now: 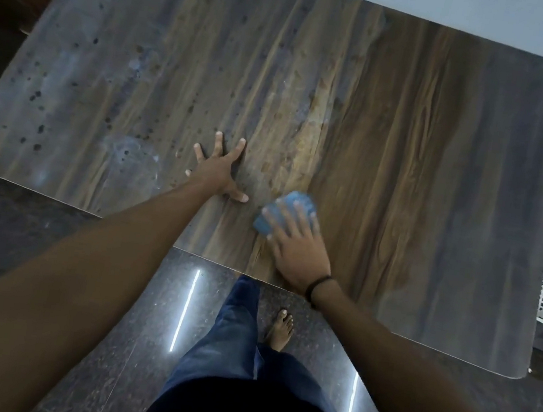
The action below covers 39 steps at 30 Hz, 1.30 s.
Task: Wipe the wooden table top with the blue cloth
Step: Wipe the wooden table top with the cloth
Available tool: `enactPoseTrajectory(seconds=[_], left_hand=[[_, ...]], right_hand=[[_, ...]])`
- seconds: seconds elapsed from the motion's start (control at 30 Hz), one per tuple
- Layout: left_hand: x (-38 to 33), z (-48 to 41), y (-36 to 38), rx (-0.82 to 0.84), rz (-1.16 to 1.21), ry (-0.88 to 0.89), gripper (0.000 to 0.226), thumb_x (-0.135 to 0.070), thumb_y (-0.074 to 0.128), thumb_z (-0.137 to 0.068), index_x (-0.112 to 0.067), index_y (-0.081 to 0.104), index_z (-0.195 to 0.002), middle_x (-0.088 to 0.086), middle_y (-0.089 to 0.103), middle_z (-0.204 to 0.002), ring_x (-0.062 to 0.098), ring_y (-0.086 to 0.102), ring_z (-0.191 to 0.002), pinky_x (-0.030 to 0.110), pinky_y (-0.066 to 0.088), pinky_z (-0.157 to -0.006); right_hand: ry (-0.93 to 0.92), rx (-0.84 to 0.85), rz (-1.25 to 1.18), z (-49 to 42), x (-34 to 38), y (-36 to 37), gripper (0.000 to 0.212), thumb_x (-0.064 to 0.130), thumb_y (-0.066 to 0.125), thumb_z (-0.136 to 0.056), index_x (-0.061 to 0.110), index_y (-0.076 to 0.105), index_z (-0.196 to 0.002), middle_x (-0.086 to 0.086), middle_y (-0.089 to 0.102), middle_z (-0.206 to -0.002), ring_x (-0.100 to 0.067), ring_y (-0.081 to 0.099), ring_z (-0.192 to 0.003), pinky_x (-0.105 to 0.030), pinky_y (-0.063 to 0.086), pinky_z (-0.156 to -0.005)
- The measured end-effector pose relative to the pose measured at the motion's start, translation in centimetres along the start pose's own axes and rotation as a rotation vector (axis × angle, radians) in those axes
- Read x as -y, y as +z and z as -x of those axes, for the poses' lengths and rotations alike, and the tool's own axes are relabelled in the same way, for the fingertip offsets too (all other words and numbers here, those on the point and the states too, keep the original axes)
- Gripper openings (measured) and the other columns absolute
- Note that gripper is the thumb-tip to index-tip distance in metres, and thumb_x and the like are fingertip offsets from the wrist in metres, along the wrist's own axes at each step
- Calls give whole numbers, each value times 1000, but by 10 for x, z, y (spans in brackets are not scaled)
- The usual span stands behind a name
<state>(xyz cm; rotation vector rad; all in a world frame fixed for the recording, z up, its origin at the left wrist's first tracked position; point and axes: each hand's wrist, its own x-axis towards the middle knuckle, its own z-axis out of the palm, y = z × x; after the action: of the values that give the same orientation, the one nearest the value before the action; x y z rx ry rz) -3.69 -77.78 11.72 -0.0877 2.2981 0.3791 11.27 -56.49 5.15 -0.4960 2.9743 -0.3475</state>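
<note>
The cloth [284, 216] lies bunched on the table [442, 159] near its front edge, with the right hand [299, 247] pressing it down, fingers spread flat rather than clenched. The left hand [221, 171] rests splayed on the wood just beside it, holding nothing. Wiping looks to be mid-stroke. Next the cloth probably needs to sweep left over the dark spots [39, 95]. No container shows.

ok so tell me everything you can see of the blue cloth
The blue cloth is a small, light blue, soft-looking wad, folded or bunched, slightly blurred. It lies on the wooden table top near the front edge. The right hand presses on it with straight, spread fingers and covers its near part, so only its far and left edges show. The left hand lies beside it, not touching.
</note>
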Motion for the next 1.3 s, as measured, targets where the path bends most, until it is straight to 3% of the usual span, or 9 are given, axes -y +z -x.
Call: enactPoseTrajectory(seconds=[0.1,0.17,0.33,0.5,0.57,0.77,0.97,1.2,1.3], left_hand=[[-2,2,0,-1,2,-2,133,-46,89,-66,-51,-13,-152,-6,-37,-158,46,-27,-144,81,14,-104],[-2,3,0,-9,0,2,133,-46,89,-66,-51,-13,-152,-6,-36,-158,46,-27,-144,81,15,-105],[-2,5,0,-4,1,-3,132,-45,88,-67,-50,-13,-152,-6,-36,-158,46,-27,-144,81,14,-105],[-3,6,-1,-4,19,6,131,-43,88,-68,-51,-12,-152,-7,-37,-158,45,-26,-144,80,14,-105],[-2,6,0,-14,19,6,131,-43,88,-68,-51,-13,-152,-7,-37,-158,45,-26,-145,80,14,-105],[-1,6,0,-19,21,4,133,-43,89,-67,-52,-13,-152,-7,-37,-158,45,-27,-144,80,14,-105],[-1,3,2,-33,21,1,133,-45,89,-66,-53,-12,-151,-9,-37,-158,45,-25,-145,79,17,-105],[6,-3,6,-24,22,32,133,-46,89,-65,-52,-11,-152,-8,-38,-157,44,-30,-143,79,11,-106],[9,-12,-4,-32,-42,28,128,-47,88,-67,-52,-8,-153,-6,-34,-159,48,-29,-142,79,11,-107]], right_hand=[[-480,121,46,19,-19,0,51,46,28,-108,40,21,-158,6,16,-167,-24,6,-155,-52,12,-124],[-515,158,103,-9,-49,-14,51,47,25,-108,43,17,-157,7,15,-167,-24,6,-155,-54,9,-124],[348,-73,-104,-58,-45,-30,53,43,28,-106,36,21,-159,0,18,-167,-31,9,-154,-60,18,-120],[-407,118,8,13,-4,5,52,45,28,-108,42,17,-158,6,15,-167,-25,7,-155,-55,16,-123],[-470,155,43,-11,-31,-7,51,47,26,-108,46,14,-157,9,15,-167,-23,5,-155,-53,10,-124],[422,-9,-156,-98,-51,-40,55,45,24,-107,36,12,-160,2,7,-169,-28,-1,-155,-56,4,-124],[-261,140,21,-44,-23,-12,54,48,26,-106,41,16,-158,5,19,-166,-25,11,-155,-54,15,-123],[398,21,-136,-133,-64,-44,55,45,24,-107,37,11,-160,3,7,-169,-27,-1,-155,-56,5,-123],[286,31,-84,-85,-17,-23,56,45,23,-107,35,10,-160,-1,7,-169,-30,-1,-155,-59,10,-123]])
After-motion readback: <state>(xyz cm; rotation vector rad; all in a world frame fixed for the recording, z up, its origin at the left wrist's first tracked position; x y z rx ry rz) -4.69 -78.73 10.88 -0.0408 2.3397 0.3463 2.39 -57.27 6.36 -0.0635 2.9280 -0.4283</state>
